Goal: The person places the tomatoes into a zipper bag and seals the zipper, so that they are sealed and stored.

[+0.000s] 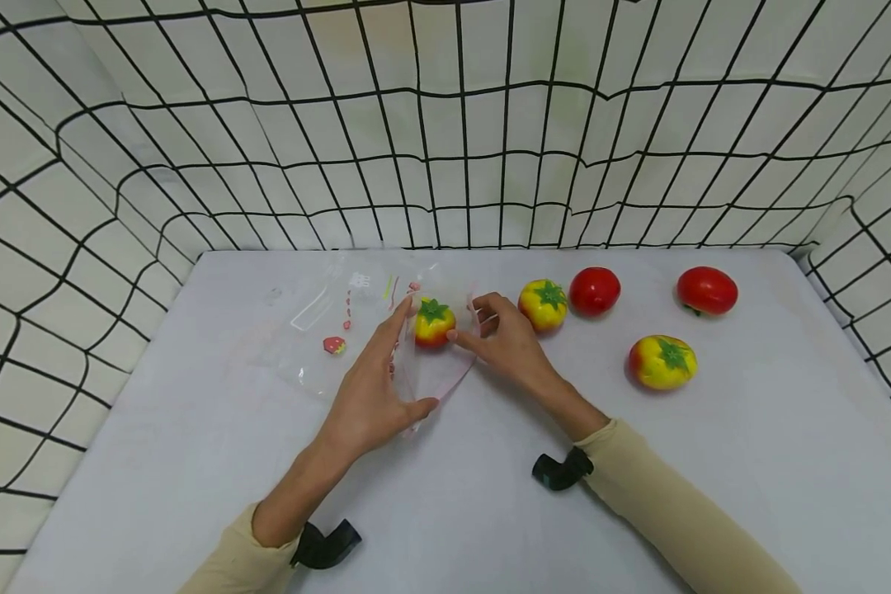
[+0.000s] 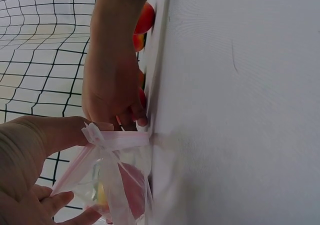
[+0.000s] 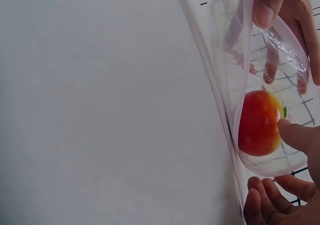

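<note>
A clear printed zip bag [image 1: 319,318] lies on the white table, its pink-edged mouth spread towards the right. My left hand [image 1: 367,400] holds the mouth, thumb and fingers spread wide around its rim. A yellow-and-red toy tomato [image 1: 435,330] with a green leaf top sits just inside the mouth. The thumb of my right hand [image 1: 512,342] reaches in and touches this tomato [image 3: 257,127]; its other fingers stay loosely bent outside the rim. Another yellow-red tomato [image 1: 542,305] lies right beside the right hand.
A red toy tomato [image 1: 595,291] lies behind the right hand, and a second red one [image 1: 707,290] farther right. One more yellow-red tomato [image 1: 663,362] lies nearer on the right. Black netting [image 1: 460,157] rises along the table's back and sides.
</note>
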Available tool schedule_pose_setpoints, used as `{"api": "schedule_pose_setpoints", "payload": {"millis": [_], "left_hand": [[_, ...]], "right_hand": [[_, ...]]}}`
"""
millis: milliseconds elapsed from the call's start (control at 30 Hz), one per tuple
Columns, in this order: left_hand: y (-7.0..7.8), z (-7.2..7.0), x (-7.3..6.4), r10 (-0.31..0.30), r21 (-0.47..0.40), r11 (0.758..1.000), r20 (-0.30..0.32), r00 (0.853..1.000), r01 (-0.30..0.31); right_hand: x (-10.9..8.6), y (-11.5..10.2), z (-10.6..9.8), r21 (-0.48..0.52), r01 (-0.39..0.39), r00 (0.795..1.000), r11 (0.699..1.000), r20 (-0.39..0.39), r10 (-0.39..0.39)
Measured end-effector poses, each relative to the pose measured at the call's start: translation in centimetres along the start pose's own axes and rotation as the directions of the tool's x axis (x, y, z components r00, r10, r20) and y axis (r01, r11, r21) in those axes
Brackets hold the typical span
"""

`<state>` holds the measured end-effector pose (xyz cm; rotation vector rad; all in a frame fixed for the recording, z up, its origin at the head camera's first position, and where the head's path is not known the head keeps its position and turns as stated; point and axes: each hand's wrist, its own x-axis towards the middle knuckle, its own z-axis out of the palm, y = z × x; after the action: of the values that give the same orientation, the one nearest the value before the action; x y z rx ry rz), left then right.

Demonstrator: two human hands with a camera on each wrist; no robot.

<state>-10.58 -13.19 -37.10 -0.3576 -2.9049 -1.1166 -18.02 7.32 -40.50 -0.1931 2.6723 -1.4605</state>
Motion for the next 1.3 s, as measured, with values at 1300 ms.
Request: {"api": "schedule_pose_setpoints", "payload": {"millis": [1300], "left_hand": [[-0.1,0.0,0.0,0.007,-0.031,1.0,0.002,1.0,-0.007]], "right_hand": [[-1.5,0.8,-8.1,-0.032,0.208,0.968,0.978,-0.139,-0.21]]}}
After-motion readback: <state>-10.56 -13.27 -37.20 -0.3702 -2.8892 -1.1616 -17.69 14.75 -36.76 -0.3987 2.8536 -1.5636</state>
